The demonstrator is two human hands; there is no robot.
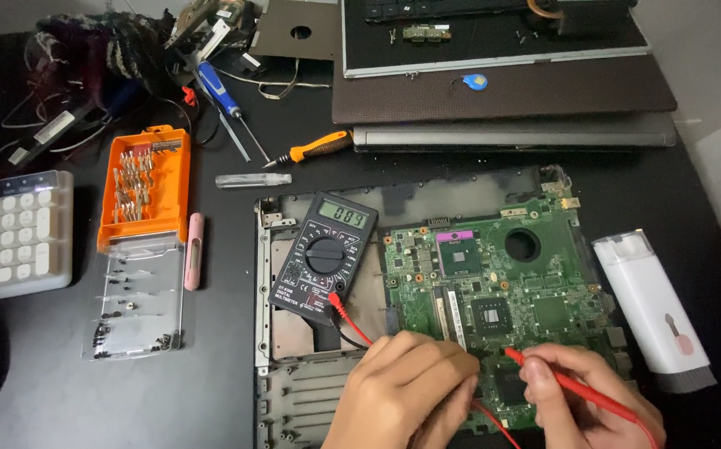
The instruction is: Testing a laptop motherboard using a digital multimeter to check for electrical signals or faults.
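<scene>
From the head camera, we judge the step in hand to be probing the green motherboard [502, 283], which lies in the opened laptop base [294, 391] at the middle of the dark table [44, 391]. Our right hand [585, 399] pinches the red probe [560, 378] like a pen, tip down on the board near a black chip. Our left hand [406, 391] is curled with fingers pressed together at the board's lower edge; what it pinches we cannot tell. The next move, we judge, calls for steady tips and a glance at the black multimeter [323, 258], whose grey display is lit.

As for packages, an orange bit case [144, 183] sits left of it with a clear tray [136, 291] below; a white oblong cleaning kit [651, 308] lies right of the board.
</scene>
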